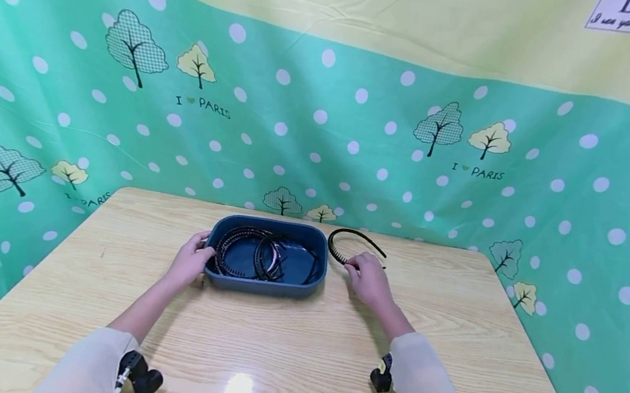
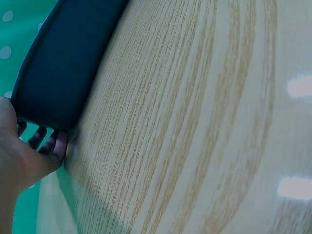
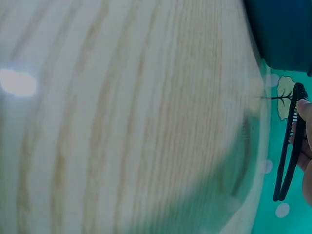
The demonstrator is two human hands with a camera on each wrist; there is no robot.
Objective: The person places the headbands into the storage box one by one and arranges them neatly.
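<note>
A dark blue bin (image 1: 261, 288) with rounded corners stands near the back of the table, several dark headbands (image 1: 237, 232) lying in it. At the bin's left end my left hand (image 1: 191, 261) grips the wall, thumb over the rim; the left wrist view has that hand (image 2: 31, 156) with fingers curled against the bin's end (image 2: 58, 63). To the right of the bin, my right hand (image 1: 369, 281) pinches a black toothed headband (image 1: 355, 232) between thumb and fingers. In the right wrist view the headband (image 3: 291, 146) is seen edge-on, raised above the tabletop, the hand (image 3: 306, 141) partly cut off.
The wood-grain table (image 1: 270, 344) spreads in front of the bin. Behind and beside it hangs a green and yellow curtain (image 1: 330, 91) with dots and trees. Small black cameras (image 1: 141, 379) are strapped at both wrists.
</note>
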